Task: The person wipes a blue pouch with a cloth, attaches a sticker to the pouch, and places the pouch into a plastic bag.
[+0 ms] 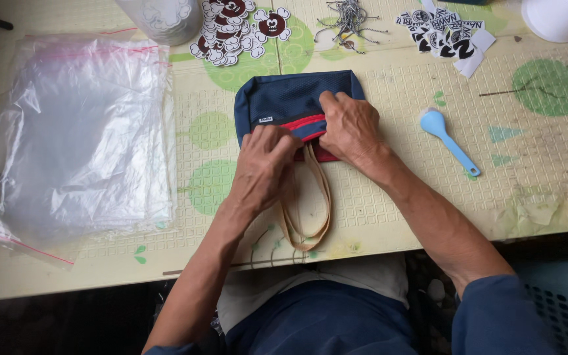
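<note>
Navy pouch (284,98) with red trim lies flat on the patterned table mat (389,197), straight ahead of you, its tan strap (317,197) looping back toward your lap. Your left hand (264,167) has its fingers curled shut on the near red edge, pinning it down, while your right hand (352,128) presses bent fingers onto the fabric just beside it, seemingly pinching the trim, though the fingertips are hidden. Clear plastic bags (80,138) sit stacked well to your left, a blue spoon (445,138) to your right.
</note>
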